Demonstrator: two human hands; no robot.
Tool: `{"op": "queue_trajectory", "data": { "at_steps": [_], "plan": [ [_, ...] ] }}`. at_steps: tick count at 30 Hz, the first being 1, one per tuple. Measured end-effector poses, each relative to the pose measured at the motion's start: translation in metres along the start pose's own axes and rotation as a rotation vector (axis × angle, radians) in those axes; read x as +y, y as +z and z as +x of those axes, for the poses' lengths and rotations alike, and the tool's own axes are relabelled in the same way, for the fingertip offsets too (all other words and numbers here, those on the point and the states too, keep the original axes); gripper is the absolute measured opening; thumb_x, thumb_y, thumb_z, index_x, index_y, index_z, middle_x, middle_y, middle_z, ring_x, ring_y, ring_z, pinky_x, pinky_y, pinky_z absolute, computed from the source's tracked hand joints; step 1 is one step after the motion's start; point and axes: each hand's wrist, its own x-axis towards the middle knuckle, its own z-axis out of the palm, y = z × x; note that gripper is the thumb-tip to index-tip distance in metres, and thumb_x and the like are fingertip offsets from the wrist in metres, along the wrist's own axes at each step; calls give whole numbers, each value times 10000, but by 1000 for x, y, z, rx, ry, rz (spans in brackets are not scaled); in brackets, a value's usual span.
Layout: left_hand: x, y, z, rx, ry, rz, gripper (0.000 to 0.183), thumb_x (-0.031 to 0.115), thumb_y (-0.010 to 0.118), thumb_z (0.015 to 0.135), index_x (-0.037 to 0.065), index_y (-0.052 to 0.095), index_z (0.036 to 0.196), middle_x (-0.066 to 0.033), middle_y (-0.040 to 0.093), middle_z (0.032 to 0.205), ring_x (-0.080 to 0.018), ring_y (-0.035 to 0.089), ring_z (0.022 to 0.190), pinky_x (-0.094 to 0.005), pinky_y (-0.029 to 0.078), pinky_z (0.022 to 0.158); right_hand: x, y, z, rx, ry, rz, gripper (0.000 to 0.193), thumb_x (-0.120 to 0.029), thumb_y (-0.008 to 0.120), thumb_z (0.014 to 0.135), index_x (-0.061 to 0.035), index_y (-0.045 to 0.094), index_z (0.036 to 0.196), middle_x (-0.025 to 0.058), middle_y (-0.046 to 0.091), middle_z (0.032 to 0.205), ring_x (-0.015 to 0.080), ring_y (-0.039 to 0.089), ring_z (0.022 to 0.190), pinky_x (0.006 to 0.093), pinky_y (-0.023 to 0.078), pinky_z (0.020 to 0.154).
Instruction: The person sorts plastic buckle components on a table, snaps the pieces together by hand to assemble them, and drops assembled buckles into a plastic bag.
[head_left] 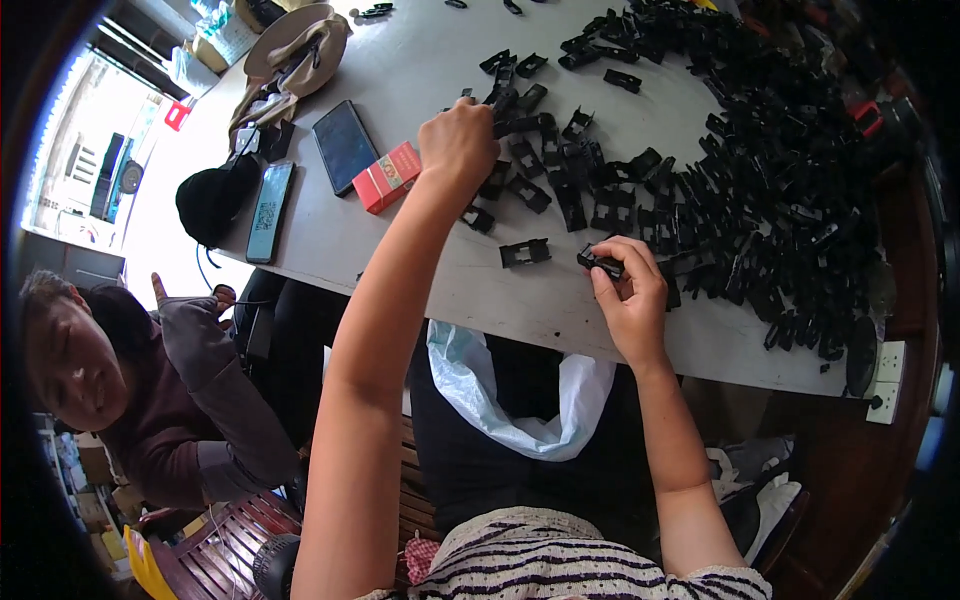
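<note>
My right hand [632,285] is closed in a pinch near the table's front edge. Between its thumb and fingers is a small black plastic clip [592,258], tilted above the tabletop. Farther off to the left, my left hand [458,142] is curled at the edge of a loose group of the same clips. Its knuckles hide most of the fingers, so what they grip cannot be made out. One single black plastic frame piece [525,253] lies flat on the table, left of my right hand.
A large heap of black clips [770,200] covers the table's [440,265] right side. To the left lie a red box [388,177], a dark phone [345,147], a lit phone [270,213], a black cap [215,195] and a tan hat [300,50]. A white-blue bag [480,385] is on my lap; another person [190,390] sits left.
</note>
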Motion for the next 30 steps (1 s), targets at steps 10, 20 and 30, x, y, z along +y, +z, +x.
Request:
{"op": "queue_trajectory", "data": {
  "at_steps": [10,20,30],
  "plan": [
    [-6,-48,-99,264,184,-798,259,76,665,700,36,614,951,-95,636,845,-225,625,783,-322,487,707,-50,-3,24,77,-287,45,244,21,608,787,-35,623,1023,86,623,1035,211,599,937,315,462,858],
    [23,-64,-174,-130,-14,-1637,259,56,736,771,-11,620,994,3,600,773,-30,538,594,-166,434,532,-75,3,-8,-115,-490,-271,321,26,683,702,-45,656,1014,99,651,1016,290,601,913,373,488,806],
    [22,-33,-241,-156,-182,-1957,296,3,658,807,-15,593,1095,-35,601,798,-75,579,612,-190,448,563,-65,6,-61,-379,120,160,251,-177,716,801,9,559,865,65,568,774,143,560,714,261,452,676]
  ]
}}
